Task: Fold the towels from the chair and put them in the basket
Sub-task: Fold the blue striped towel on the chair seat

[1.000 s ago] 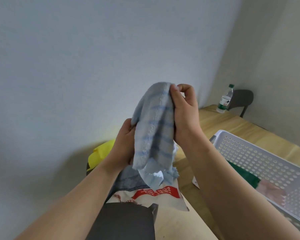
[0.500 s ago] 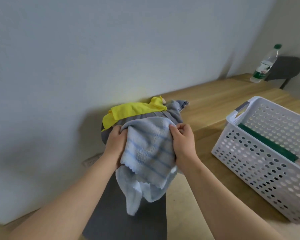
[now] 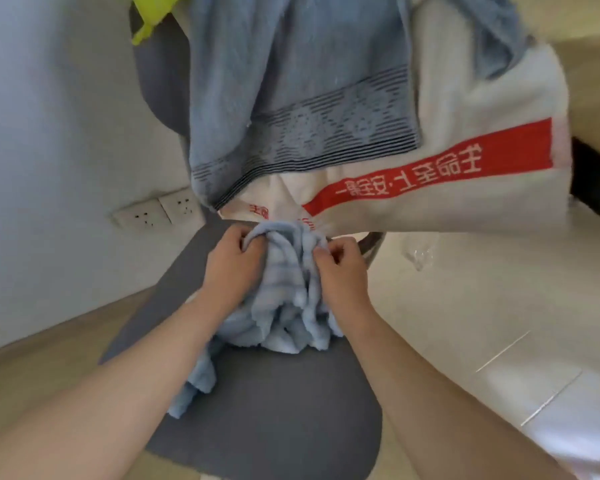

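Lowered onto chair seat (image 3: 274,403), striped towel (image 3: 284,306) bunched, both hands (image 3: 229,268) (image 3: 340,271) clenched on it, draped towels (image 3: 326,116) behind

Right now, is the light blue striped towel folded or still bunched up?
Bunched up. The striped towel lies crumpled in loose ridges on the chair seat, gripped by the left hand and right hand.

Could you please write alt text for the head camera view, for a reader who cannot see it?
Two bare hands, left hand and right hand, grip the top of a bunched light blue striped towel resting on a grey chair seat. Behind it, a blue patterned towel and a white towel with a red band hang over the chair back.
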Demonstrator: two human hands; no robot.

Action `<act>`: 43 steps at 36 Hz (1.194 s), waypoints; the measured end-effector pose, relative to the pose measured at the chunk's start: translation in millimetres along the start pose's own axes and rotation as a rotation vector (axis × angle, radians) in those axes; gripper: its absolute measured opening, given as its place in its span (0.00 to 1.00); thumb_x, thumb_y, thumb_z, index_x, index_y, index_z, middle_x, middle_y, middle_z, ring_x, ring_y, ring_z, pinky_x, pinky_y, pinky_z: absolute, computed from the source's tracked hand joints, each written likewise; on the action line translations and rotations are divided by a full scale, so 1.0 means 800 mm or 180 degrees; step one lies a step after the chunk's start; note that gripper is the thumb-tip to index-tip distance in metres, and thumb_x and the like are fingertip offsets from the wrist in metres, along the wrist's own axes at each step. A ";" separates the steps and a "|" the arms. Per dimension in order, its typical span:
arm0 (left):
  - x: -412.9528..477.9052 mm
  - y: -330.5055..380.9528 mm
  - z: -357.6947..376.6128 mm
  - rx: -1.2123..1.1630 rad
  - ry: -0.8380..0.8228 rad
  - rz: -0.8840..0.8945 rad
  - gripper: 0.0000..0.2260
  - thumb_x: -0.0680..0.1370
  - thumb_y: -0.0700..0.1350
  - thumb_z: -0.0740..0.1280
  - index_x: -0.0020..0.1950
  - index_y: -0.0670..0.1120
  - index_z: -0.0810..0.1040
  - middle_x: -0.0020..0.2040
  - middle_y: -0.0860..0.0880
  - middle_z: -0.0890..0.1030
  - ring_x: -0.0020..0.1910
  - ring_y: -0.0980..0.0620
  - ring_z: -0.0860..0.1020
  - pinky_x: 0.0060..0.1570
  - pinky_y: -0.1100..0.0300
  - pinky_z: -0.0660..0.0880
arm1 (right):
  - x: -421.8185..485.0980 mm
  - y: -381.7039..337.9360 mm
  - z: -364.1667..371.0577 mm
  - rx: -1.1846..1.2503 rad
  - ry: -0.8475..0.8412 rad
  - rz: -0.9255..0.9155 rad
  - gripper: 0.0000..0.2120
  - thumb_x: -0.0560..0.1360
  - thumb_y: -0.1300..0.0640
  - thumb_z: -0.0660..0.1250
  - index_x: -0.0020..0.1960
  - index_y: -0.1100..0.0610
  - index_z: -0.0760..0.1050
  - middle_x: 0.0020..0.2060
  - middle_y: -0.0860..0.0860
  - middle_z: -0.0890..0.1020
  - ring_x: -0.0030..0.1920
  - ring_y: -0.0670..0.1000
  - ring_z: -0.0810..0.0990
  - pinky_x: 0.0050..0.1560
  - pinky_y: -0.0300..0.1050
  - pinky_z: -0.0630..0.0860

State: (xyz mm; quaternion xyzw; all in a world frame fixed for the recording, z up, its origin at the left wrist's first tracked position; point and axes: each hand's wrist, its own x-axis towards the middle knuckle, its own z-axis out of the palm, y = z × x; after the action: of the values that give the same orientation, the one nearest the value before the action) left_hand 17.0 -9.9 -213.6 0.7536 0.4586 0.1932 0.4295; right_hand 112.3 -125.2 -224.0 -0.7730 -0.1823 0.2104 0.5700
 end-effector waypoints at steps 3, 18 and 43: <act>0.001 -0.028 0.021 -0.0127 0.0054 0.0168 0.02 0.79 0.48 0.59 0.48 0.52 0.71 0.38 0.59 0.73 0.37 0.63 0.70 0.34 0.68 0.63 | 0.000 0.036 0.015 -0.0013 -0.0133 -0.0170 0.09 0.76 0.55 0.63 0.38 0.51 0.65 0.31 0.44 0.71 0.27 0.36 0.70 0.29 0.27 0.67; -0.062 -0.071 0.021 0.1992 -0.0331 0.0598 0.23 0.75 0.62 0.56 0.67 0.54 0.65 0.64 0.48 0.74 0.62 0.45 0.71 0.59 0.49 0.63 | -0.074 0.078 0.005 -0.0864 -0.0810 -0.0369 0.11 0.75 0.44 0.63 0.52 0.41 0.62 0.37 0.40 0.76 0.33 0.33 0.76 0.27 0.24 0.66; -0.138 -0.024 -0.075 -0.1687 -0.0216 -0.0983 0.11 0.81 0.49 0.55 0.52 0.45 0.74 0.53 0.41 0.77 0.50 0.44 0.76 0.55 0.49 0.73 | -0.159 -0.070 -0.053 0.2577 -0.0393 0.0269 0.10 0.79 0.47 0.59 0.58 0.46 0.71 0.49 0.48 0.79 0.46 0.50 0.79 0.48 0.47 0.74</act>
State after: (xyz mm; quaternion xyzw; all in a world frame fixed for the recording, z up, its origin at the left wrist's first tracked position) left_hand -89.8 -72.5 -184.4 0.5428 0.4867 0.2132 0.6505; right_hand 25.1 -209.6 -144.4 -0.4791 -0.0867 0.3343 0.8070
